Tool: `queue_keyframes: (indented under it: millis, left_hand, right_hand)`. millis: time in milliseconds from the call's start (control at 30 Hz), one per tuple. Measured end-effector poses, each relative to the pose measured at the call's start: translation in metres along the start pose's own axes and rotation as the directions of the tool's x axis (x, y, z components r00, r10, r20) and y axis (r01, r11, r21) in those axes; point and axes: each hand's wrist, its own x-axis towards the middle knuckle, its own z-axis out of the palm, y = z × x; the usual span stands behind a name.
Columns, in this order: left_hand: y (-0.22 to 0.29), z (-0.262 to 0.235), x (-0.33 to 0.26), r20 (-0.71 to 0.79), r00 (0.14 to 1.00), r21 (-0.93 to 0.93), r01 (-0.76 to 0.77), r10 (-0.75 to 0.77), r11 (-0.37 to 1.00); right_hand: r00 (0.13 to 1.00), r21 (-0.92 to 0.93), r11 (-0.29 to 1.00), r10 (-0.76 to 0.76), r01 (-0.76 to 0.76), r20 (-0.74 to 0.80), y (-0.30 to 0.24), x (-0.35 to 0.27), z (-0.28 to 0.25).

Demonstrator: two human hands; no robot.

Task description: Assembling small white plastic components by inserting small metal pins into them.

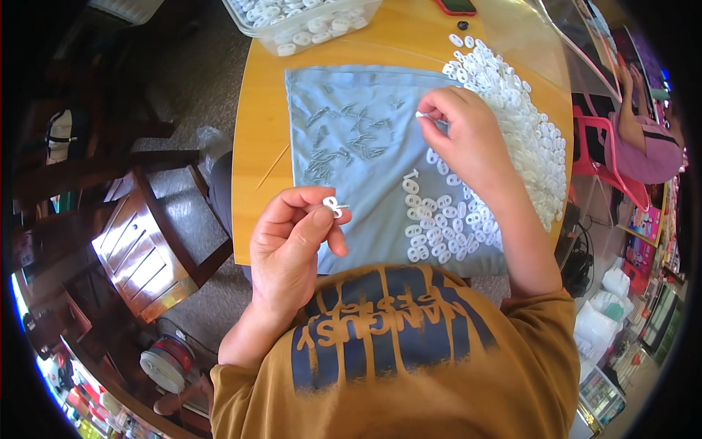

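My left hand (287, 238) pinches a small white two-holed plastic piece (330, 203) between thumb and fingers, above the near left part of a grey-blue cloth (373, 201). A thin metal pin or screw sticks out of its side. Over the cloth's right side, my right hand (468, 135) has thumb and index finger closed on a tiny white part (421, 115), too small to name. Several thin metal screws or nails (358, 139) lie scattered on the cloth, left of my right hand. Loose white two-holed pieces (435, 227) lie on the cloth below it.
A large heap of white pieces (537, 146) covers the table's right side. A clear plastic tub (292, 36) of similar pieces stands at the far edge. A phone (457, 6) lies far right on the wooden table (256, 132). Beyond, a person (647, 146) sits by a red chair (607, 157).
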Motion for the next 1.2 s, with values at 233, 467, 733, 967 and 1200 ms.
queue_keyframes:
  millis: [233,467,733,967,1200]
  left_hand:
    - [0.003,0.013,0.009,0.133,0.991,-0.074,0.027,-0.017,0.997]
    - [-0.002,0.023,0.014,0.178,0.983,-0.175,-0.011,0.043,0.985]
    - [-0.007,0.018,0.013,0.136,0.982,-0.177,-0.108,0.133,0.978]
    - [-0.005,0.018,0.009,0.081,0.987,-0.153,-0.123,0.136,0.981]
    - [-0.006,0.024,0.006,0.083,0.979,-0.015,-0.188,0.189,0.982]
  right_hand:
    - [0.906,0.831,0.395,0.322,-0.392,0.275,-0.052,-0.026,-0.008]
    - [0.879,0.92,-0.109,0.271,-0.378,0.393,-0.077,-0.032,0.001]
    - [0.913,0.934,-0.052,0.198,-0.354,0.358,-0.085,-0.035,0.002]
    - [0.901,0.933,0.012,0.266,-0.359,0.343,-0.084,-0.037,-0.003]
    - [0.928,0.964,0.015,0.276,-0.265,0.251,-0.087,-0.043,0.002]
